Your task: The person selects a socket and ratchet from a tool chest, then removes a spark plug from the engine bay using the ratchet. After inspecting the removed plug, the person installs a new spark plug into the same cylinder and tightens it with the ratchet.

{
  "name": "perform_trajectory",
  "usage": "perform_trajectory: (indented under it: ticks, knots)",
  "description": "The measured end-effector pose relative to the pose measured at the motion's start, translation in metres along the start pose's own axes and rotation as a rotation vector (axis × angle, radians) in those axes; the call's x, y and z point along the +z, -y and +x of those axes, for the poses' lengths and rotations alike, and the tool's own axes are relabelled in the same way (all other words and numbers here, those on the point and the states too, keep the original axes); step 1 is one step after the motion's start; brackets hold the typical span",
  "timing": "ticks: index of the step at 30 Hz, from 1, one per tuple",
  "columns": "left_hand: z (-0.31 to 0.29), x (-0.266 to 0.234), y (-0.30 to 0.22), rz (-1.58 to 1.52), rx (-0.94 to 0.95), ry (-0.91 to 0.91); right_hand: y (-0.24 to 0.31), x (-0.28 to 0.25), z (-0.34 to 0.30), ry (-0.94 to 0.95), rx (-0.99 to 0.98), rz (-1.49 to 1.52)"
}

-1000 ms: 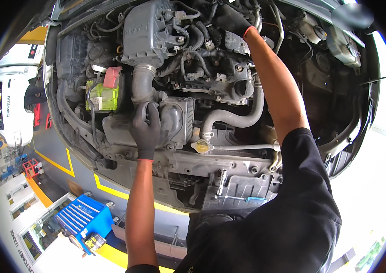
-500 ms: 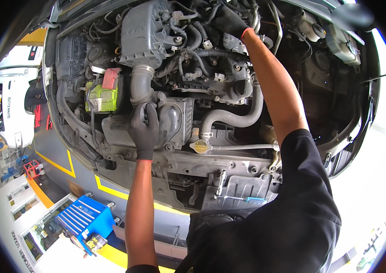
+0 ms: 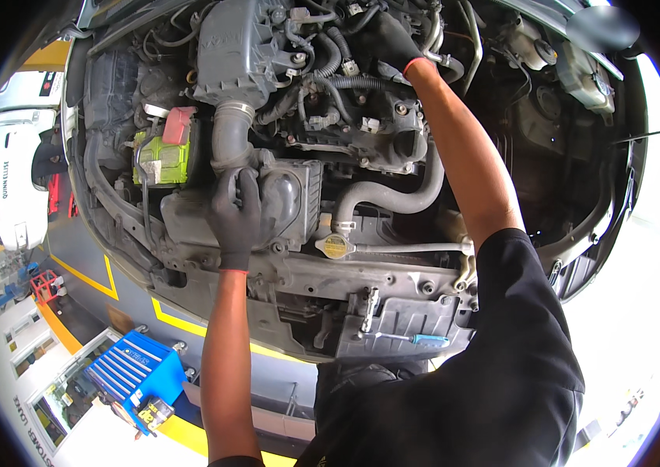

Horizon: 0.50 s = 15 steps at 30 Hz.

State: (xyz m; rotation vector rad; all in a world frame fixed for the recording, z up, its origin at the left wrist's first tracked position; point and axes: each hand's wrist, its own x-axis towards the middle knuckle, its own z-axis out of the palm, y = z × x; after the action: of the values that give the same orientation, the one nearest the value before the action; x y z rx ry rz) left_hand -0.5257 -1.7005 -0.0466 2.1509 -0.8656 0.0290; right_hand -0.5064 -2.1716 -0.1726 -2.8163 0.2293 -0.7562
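Observation:
My left hand, in a dark glove, rests on the grey air filter housing at the lower end of the air duct. Its fingers are curled, and whatever lies inside them is hidden. Far back in the engine bay, my right hand, gloved the same way, reaches in among hoses and pipes behind the engine's top cover. The fingers of that hand are out of sight, so what they touch cannot be seen.
A ratchet with a blue handle and a metal socket extension lie at the front edge. Left of the duct sits a green battery with a red terminal cover. A yellow radiator cap is near the middle; a blue tool cart stands lower left.
The whole view has shifted slightly, with the engine bay further left in it. Both hands stay at about the same parts; a little more of the right glove shows.

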Motion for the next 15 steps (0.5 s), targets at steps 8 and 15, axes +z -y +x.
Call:
perform_trajectory:
  ticks: [8,15]
  knots:
    - [-0.006,0.0,0.012,0.026,0.022,-0.034,0.001,-0.039,0.002,0.148,0.063,0.349]
    - [-0.007,0.003,0.013,0.006,0.014,-0.029,0.022,-0.056,-0.009,0.15,0.097,0.282]
